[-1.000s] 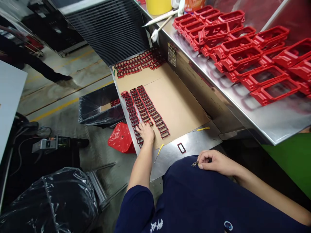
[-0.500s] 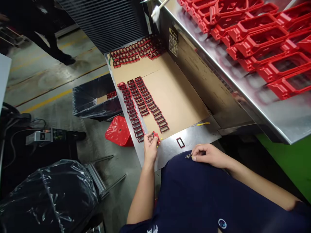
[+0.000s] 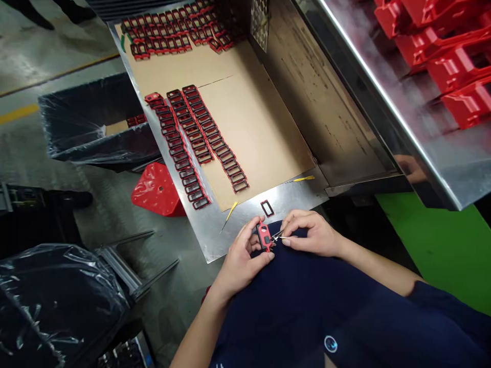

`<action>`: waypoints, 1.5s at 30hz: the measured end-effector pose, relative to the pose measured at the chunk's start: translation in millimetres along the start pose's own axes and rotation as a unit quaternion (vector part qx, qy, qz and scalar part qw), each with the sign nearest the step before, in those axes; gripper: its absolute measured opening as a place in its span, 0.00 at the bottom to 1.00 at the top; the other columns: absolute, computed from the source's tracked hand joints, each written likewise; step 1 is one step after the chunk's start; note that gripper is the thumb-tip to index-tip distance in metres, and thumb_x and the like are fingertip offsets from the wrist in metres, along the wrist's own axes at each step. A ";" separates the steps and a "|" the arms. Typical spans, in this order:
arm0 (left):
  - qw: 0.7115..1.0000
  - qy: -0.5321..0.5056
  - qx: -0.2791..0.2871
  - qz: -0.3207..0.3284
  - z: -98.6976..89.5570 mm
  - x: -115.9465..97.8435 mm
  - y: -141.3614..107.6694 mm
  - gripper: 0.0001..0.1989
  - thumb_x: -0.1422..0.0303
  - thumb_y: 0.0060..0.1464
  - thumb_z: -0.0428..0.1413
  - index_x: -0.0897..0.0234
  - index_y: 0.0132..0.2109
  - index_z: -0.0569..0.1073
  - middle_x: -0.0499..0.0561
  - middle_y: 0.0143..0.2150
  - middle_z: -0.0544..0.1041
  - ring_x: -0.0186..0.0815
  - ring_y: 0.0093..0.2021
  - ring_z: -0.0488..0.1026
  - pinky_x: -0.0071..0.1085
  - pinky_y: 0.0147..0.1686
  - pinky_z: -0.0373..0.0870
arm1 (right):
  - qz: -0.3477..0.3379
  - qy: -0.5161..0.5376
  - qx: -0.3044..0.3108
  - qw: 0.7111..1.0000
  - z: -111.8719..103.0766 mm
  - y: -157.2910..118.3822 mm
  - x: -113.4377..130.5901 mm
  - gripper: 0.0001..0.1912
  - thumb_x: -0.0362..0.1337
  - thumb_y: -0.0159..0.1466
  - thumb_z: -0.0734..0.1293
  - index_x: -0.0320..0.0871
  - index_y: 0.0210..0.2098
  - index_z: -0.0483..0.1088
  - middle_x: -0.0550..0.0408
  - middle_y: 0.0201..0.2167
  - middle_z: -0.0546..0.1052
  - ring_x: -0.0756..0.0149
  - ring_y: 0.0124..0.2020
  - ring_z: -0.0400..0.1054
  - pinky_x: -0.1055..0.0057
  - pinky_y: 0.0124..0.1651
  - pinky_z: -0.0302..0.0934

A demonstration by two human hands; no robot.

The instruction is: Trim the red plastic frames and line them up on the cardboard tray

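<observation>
My left hand (image 3: 245, 253) grips a small red-and-black plastic frame (image 3: 264, 236) by its edges, in front of my dark blue shirt. Pinched in the fingers of my right hand (image 3: 312, 232) is a small thin metal tool (image 3: 275, 237), its tip at the red piece; contact is too small to make out. A single black-and-red rectangular frame (image 3: 267, 208) lies on the metal table just beyond my hands. To its left rests a yellow-handled pick (image 3: 230, 213).
Rows of similar frames (image 3: 203, 122) line the cardboard (image 3: 245, 117), with more at its far end. Another yellow-handled tool (image 3: 304, 178) lies right. A raised metal shelf (image 3: 429, 168) bears large red housings (image 3: 460, 76). Left are a lined black bin (image 3: 95, 117) and red stool (image 3: 157, 191).
My left hand has come from the table corner toward my right hand, bringing the red-and-black frame to the metal tool. The yellow pick beside that hand now lies uncovered. The view has shifted.
</observation>
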State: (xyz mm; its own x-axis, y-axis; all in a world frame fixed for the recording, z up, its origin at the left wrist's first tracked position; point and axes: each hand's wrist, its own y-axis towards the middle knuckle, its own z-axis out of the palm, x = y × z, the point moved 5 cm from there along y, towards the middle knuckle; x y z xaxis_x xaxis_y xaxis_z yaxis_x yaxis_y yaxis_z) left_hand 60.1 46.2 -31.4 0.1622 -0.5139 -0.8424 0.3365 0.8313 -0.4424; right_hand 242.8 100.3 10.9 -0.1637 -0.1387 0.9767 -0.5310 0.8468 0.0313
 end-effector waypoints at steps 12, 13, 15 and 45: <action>0.948 0.248 -0.067 0.190 6.6 -24.1 -7.4 0.35 0.65 0.49 0.66 0.58 0.63 0.66 0.60 0.60 0.70 0.46 0.55 0.74 0.40 0.50 0.77 | -0.102 -0.110 0.023 0.988 -2.6 -9.5 21.0 0.03 0.34 0.62 0.74 0.41 0.36 0.78 0.49 0.40 0.78 0.68 0.39 0.76 0.76 0.41 0.72; 0.949 0.248 -0.084 0.175 4.1 -22.8 -6.3 0.35 0.61 0.48 0.67 0.59 0.63 0.66 0.60 0.59 0.72 0.47 0.55 0.74 0.41 0.52 0.75 | -0.094 -0.108 0.012 0.990 -3.8 -9.5 19.9 0.03 0.34 0.61 0.74 0.41 0.35 0.78 0.49 0.40 0.78 0.68 0.39 0.76 0.75 0.41 0.72; 0.964 0.212 -0.113 0.111 -2.3 -14.9 -2.2 0.33 0.53 0.52 0.63 0.62 0.60 0.69 0.59 0.53 0.77 0.47 0.51 0.76 0.42 0.52 0.74 | -0.069 -0.089 -0.011 0.994 -6.8 -9.1 17.2 0.04 0.34 0.61 0.75 0.41 0.34 0.78 0.50 0.38 0.78 0.68 0.37 0.76 0.74 0.41 0.72; 0.935 0.257 -0.077 0.232 -1.7 -21.0 -3.2 0.31 0.68 0.52 0.65 0.57 0.60 0.64 0.60 0.60 0.71 0.46 0.58 0.73 0.44 0.54 0.75 | 0.070 0.078 -0.008 0.994 -13.6 0.8 4.2 0.05 0.38 0.58 0.77 0.43 0.33 0.81 0.51 0.39 0.79 0.67 0.40 0.75 0.69 0.46 0.72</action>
State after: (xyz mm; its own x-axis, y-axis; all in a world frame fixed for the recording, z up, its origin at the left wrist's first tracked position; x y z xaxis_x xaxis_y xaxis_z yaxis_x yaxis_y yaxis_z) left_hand 54.1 54.7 -12.8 -0.2234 0.0467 -0.9736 0.1963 0.9805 0.0020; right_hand 253.0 107.3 17.9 -0.1031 0.0607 0.9928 -0.4995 0.8600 -0.1045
